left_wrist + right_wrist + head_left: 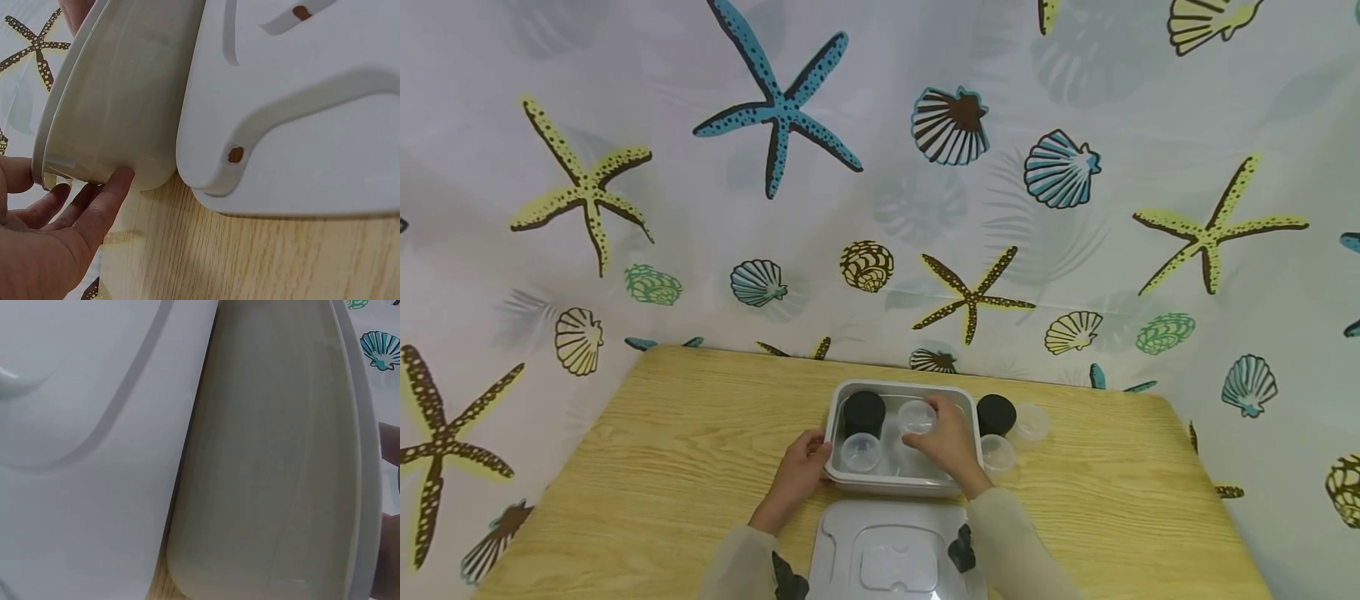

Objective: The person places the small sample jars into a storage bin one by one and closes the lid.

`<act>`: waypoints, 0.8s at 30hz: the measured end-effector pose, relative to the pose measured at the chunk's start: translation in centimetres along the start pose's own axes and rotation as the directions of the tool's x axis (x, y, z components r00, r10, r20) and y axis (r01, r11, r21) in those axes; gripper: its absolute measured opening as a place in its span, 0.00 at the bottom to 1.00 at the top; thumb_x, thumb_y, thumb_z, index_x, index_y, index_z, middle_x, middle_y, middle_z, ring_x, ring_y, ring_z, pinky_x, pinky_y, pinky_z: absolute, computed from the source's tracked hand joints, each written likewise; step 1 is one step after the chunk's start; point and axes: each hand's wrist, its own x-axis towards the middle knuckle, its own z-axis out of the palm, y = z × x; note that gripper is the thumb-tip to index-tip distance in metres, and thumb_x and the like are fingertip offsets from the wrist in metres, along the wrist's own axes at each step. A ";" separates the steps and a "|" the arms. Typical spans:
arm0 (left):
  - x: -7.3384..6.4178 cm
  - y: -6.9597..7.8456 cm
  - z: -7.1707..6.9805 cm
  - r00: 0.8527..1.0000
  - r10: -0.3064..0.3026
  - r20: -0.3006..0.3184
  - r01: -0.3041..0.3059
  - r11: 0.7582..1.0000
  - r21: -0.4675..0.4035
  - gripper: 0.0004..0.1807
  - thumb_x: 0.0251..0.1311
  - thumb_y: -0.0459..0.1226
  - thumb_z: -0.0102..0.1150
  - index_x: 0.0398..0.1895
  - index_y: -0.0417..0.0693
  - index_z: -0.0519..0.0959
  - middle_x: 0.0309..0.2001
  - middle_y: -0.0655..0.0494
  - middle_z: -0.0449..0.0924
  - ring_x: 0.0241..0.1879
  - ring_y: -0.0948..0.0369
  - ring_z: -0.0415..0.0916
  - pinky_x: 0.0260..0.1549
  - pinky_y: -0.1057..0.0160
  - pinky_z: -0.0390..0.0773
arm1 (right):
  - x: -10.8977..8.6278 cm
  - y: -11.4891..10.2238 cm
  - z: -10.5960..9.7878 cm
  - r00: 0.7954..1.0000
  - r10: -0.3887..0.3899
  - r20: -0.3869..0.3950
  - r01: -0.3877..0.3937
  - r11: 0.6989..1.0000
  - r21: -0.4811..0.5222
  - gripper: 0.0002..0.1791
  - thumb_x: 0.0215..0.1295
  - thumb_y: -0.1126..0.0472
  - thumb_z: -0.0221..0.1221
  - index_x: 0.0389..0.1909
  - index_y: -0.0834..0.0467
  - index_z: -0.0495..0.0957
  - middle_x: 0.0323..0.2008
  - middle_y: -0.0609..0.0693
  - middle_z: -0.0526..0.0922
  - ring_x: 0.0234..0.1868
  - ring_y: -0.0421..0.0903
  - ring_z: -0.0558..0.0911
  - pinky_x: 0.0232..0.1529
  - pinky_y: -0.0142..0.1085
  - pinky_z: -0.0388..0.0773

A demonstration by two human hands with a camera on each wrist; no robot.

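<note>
A white storage box [898, 487] stands uncovered on the wooden table. My left hand [799, 471] grips its left side, with the thumb near the rim and the fingers against the outer wall, as the left wrist view shows. Over the inside of the box, my right hand [949, 437] pinches a clear round plastic container [917, 417] between thumb and fingers. A black-topped round container [864, 413] stands in the box's back left corner. In front of it sits another clear round container [861, 452]. In the right wrist view the box wall hides most of the right hand.
Right of the box stand another black-topped container [997, 414] and two more clear containers, one in front [997, 454] and one further right [1032, 422]. A white lid [898, 533] lies flat right before the box. Behind the table [700, 433] hangs a shell-and-starfish curtain [880, 208].
</note>
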 end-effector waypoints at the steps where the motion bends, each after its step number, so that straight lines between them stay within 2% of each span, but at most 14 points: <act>1: 0.0 0.0 0.0 1.000 -0.001 -0.002 0.001 1.000 0.000 0.18 0.71 0.32 0.43 0.59 0.31 0.66 0.54 0.32 0.71 0.44 0.48 0.77 0.39 0.49 0.82 | 0.1 0.0 0.1 1.000 -0.002 0.000 0.002 1.000 0.001 0.36 0.42 0.64 0.73 0.54 0.68 0.71 0.52 0.64 0.77 0.54 0.59 0.75 0.57 0.52 0.72; 13: 0.0 0.1 -0.1 1.000 0.004 0.002 -0.004 1.000 0.010 0.18 0.71 0.33 0.42 0.59 0.31 0.66 0.56 0.31 0.70 0.47 0.47 0.76 0.40 0.50 0.83 | 0.6 0.1 1.4 1.000 -0.018 -0.004 0.019 0.999 0.038 0.36 0.41 0.67 0.72 0.55 0.70 0.69 0.53 0.66 0.75 0.54 0.61 0.74 0.58 0.53 0.70; 18: 0.1 0.0 -0.1 1.000 0.018 -0.003 -0.018 1.000 0.003 0.18 0.71 0.33 0.42 0.58 0.30 0.66 0.54 0.30 0.71 0.45 0.48 0.76 0.38 0.50 0.83 | 0.8 0.1 1.6 1.000 -0.001 -0.001 0.001 1.000 0.030 0.37 0.42 0.66 0.72 0.55 0.70 0.69 0.53 0.66 0.75 0.55 0.61 0.74 0.58 0.53 0.71; 24: 0.1 -0.1 -0.1 1.000 0.011 -0.005 -0.011 1.000 -0.006 0.18 0.71 0.33 0.42 0.59 0.30 0.66 0.53 0.31 0.71 0.44 0.49 0.77 0.38 0.50 0.83 | 1.0 0.2 1.9 1.000 -0.023 -0.017 0.023 1.000 0.014 0.36 0.39 0.66 0.73 0.53 0.70 0.70 0.50 0.66 0.76 0.52 0.61 0.75 0.56 0.53 0.72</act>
